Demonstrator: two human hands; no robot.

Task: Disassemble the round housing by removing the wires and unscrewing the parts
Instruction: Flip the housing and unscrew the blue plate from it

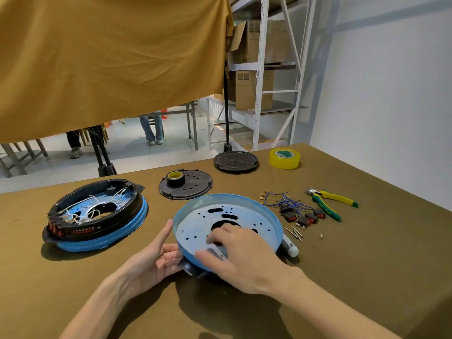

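The blue pan (228, 217) lies tilted near the front of the table (367, 277), its near edge raised over a black part (190, 266) underneath. The left hand (156, 258) braces the rim with straight, relaxed fingers, grasping nothing. The right hand (241, 253) reaches into the pan with fingers curled and blurred; I cannot tell whether it pinches anything. The step looks like freeing the pan from the black part: steady the rim and lift evenly so it does not snag. The second housing (95, 216), at left, holds its white wires (94, 212). Removed switches (303, 216), screws (296, 233) and cutters (330, 200) lie to the right.
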